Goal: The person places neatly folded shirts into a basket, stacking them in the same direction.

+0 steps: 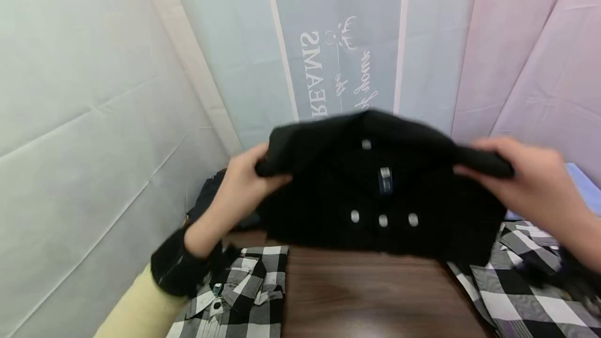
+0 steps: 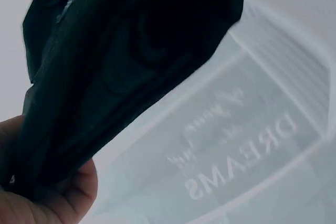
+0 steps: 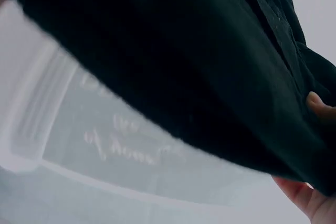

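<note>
A black shirt [image 1: 375, 192] with pale buttons and a small label hangs folded in the air above the brown table [image 1: 366, 296]. My left hand [image 1: 249, 181] grips its left shoulder edge, fingers curled over the cloth. My right hand [image 1: 526, 176] grips the right edge the same way. In the left wrist view the black shirt [image 2: 115, 66] fills the upper left, with my left hand [image 2: 58, 198] under it. The right wrist view shows the black shirt [image 3: 199, 66] from below and my right hand's fingertips [image 3: 320, 106] at its edge.
A folded black-and-white checked shirt [image 1: 239, 296] lies on the table at the lower left. Another checked garment [image 1: 526, 280] lies at the right. A dark cloth [image 1: 211, 197] sits behind my left wrist. Pale sheets with printed lettering [image 1: 319, 77] hang behind.
</note>
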Available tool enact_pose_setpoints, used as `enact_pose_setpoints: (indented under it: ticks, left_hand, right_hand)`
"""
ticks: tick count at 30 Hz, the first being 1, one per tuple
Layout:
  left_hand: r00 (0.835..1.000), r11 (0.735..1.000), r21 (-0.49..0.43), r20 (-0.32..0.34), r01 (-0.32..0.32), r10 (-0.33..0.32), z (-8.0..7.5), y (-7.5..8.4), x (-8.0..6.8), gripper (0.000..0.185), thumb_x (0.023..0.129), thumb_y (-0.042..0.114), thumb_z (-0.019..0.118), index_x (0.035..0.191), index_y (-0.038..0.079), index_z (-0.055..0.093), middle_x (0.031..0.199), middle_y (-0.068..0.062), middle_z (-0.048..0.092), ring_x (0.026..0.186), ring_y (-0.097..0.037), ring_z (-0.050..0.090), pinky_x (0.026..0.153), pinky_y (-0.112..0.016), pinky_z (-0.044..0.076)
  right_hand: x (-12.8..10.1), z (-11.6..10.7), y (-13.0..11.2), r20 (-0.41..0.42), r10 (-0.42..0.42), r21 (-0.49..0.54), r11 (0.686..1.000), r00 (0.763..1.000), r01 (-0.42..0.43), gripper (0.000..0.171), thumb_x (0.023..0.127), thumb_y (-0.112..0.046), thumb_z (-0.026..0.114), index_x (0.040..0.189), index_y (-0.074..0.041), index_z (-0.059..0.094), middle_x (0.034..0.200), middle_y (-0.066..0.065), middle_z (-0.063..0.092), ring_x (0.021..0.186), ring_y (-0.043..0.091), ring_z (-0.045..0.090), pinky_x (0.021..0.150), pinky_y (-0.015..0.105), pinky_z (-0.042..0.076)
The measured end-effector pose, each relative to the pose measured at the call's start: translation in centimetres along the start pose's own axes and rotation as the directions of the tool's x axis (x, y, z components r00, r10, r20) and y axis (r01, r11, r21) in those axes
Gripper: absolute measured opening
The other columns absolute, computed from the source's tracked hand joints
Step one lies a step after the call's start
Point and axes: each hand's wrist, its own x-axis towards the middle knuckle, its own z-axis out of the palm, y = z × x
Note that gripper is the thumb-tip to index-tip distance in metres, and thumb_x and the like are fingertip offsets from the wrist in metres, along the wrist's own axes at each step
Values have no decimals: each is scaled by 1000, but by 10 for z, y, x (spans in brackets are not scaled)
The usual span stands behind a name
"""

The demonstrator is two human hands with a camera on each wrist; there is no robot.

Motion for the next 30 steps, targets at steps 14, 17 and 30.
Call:
enact_pose_setpoints:
  ticks: [14, 17, 30]
  left_hand:
    - [950, 953, 11, 82, 302, -302, 52, -58, 97, 43, 78, 12, 73, 117, 5, 55, 120, -14, 55, 107, -28, 52, 87, -37, 46]
    - [865, 894, 73, 230, 442, -447, 58, -72, 105, 54, 79, 13, 72, 128, 6, 49, 130, -13, 49, 116, -29, 47, 95, -38, 42]
    - [397, 631, 776, 579, -1, -712, 275, -362, 200, 89, 34, 68, 76, 108, 23, 63, 120, -1, 53, 98, -22, 55, 72, -40, 48]
  right_hand:
    - [102, 71, 38, 256, 309, -61, 951, 916, -303, 18, 76, -10, 74, 85, 0, 60, 73, 15, 56, 60, 13, 43, 55, 26, 32]
    - [101, 89, 47, 416, 304, -87, 951, 857, -295, 18, 78, -10, 72, 86, 2, 60, 75, 18, 58, 66, 27, 49, 60, 37, 37]
    - [54, 160, 120, 928, 177, -138, 981, 329, -138, 22, 80, -18, 72, 89, -1, 62, 76, 8, 58, 67, 22, 51, 62, 35, 43]
